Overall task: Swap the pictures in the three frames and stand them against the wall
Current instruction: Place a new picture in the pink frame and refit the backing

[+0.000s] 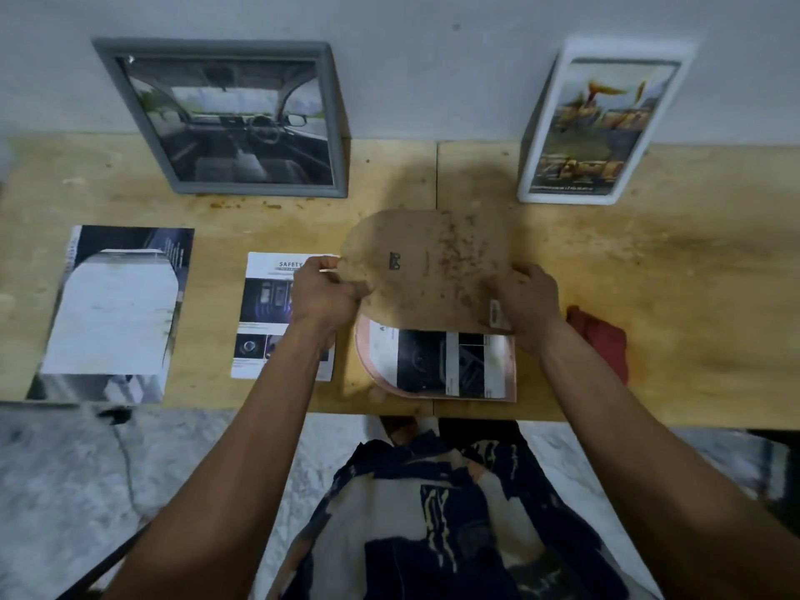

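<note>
Left hand [325,292] and right hand [526,303] pinched tight on the brown backing board [426,266], lifted above the pink frame [372,361]. Held a dark picture [450,361] inside, just below both hands. Far ahead, leaned on the wall: grey frame [182,175], white frame [530,184].

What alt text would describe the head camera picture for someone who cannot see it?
A person's left hand and right hand hold a brown backing board over a pink frame lying on a wooden table. A grey frame and a white frame lean against the wall.
</note>
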A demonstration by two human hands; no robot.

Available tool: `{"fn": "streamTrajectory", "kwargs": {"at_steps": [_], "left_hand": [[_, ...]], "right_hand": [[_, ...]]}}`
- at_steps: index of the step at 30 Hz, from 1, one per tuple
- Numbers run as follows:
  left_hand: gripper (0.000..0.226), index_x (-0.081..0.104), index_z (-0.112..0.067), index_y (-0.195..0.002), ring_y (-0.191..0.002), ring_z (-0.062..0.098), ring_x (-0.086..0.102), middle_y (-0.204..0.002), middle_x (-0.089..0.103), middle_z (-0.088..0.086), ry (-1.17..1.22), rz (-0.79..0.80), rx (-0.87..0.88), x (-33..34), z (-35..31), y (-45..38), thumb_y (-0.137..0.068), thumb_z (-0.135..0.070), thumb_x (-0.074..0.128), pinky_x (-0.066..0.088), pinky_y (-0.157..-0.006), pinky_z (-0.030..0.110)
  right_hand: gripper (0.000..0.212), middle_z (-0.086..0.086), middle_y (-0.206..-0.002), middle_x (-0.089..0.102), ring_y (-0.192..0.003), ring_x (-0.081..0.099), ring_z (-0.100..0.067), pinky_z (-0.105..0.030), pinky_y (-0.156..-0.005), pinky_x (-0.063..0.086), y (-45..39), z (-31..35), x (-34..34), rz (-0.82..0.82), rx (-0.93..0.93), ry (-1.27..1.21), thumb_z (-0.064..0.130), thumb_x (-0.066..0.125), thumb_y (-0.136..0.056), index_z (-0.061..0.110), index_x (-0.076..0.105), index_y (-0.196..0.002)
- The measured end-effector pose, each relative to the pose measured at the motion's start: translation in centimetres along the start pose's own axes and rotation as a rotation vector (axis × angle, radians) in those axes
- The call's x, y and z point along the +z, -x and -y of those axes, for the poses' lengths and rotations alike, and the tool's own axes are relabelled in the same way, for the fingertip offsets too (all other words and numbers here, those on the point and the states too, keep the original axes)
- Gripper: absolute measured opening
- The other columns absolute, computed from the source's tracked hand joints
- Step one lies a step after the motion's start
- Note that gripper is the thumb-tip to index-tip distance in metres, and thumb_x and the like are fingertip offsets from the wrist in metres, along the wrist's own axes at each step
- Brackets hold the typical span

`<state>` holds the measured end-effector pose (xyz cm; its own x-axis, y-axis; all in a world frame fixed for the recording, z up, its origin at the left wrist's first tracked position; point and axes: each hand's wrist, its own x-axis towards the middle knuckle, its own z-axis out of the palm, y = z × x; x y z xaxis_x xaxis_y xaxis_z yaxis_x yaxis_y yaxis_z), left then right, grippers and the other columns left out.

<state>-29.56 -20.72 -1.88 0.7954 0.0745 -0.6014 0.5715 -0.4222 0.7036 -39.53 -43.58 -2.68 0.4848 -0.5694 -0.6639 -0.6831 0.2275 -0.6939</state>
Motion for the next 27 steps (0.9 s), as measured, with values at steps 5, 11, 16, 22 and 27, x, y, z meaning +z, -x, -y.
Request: {"fn": "streamTrajectory", "kwargs": {"at_steps": [5, 11, 16, 22, 27], "left_hand": [[0.061, 0.063, -0.009, -0.103, -0.084, 0.027, 0.071, -0.089, 0.072, 0.006, -0.066, 0.035, 0.056, -0.1, 3.8, 3.5, -0.052, -0.020, 0.094, 0.060, -0.080, 0.045], [0.054, 0.060, -0.016, -0.116, -0.089, 0.023, 0.069, -0.096, 0.069, 0.002, -0.144, 0.080, 0.067, 0.6, 7.3, 5.7, -0.071, -0.019, 0.088, 0.060, -0.078, 0.041], [0.058, 0.055, -0.011, -0.132, -0.105, 0.030, 0.063, -0.121, 0.063, 0.012, -0.375, 0.071, 0.194, 1.1, 8.2, 5.6, -0.083, -0.030, 0.079, 0.056, -0.090, 0.043], [0.055, 0.051, -0.021, -0.143, -0.123, 0.037, 0.050, -0.140, 0.041, 0.015, -0.670, 0.058, 0.287, 1.4, 8.6, 4.4, -0.090, -0.020, 0.069, 0.047, -0.100, 0.046], [0.028, 0.066, -0.015, -0.115, -0.110, 0.041, 0.052, -0.129, 0.046, 0.015, -0.843, 0.084, 0.378, 1.1, 8.9, 4.1, -0.087, -0.016, 0.063, 0.057, -0.083, 0.052]], "right_hand": [[0.071, -0.004, -0.128, 0.055, -0.108, 0.058, -0.024, -0.041, -0.088, 0.054, 2.9, -4.3, -1.2, -0.025, -0.021, 0.063, 0.027, 0.077, -0.080, 0.011, 0.042, -0.140], [0.088, 0.004, -0.136, 0.052, -0.116, 0.057, -0.022, -0.047, -0.096, 0.052, 5.0, -7.8, -2.6, -0.049, -0.170, 0.182, 0.026, 0.082, -0.079, 0.025, 0.030, -0.149], [0.092, -0.002, -0.153, 0.041, -0.124, 0.055, -0.026, -0.048, -0.097, 0.052, 4.4, -9.2, -4.4, -0.102, -0.162, 0.193, 0.029, 0.084, -0.077, 0.028, 0.030, -0.151], [0.093, -0.002, -0.148, 0.046, -0.130, 0.049, -0.021, -0.030, -0.101, 0.044, 3.6, -9.7, -5.8, -0.165, -0.246, 0.215, 0.026, 0.084, -0.076, 0.017, 0.031, -0.152], [0.089, -0.001, -0.148, 0.046, -0.107, 0.054, -0.016, -0.015, -0.076, 0.045, 3.3, -9.6, -5.9, -0.186, -0.221, 0.290, 0.028, 0.081, -0.081, 0.019, 0.029, -0.152]]}}
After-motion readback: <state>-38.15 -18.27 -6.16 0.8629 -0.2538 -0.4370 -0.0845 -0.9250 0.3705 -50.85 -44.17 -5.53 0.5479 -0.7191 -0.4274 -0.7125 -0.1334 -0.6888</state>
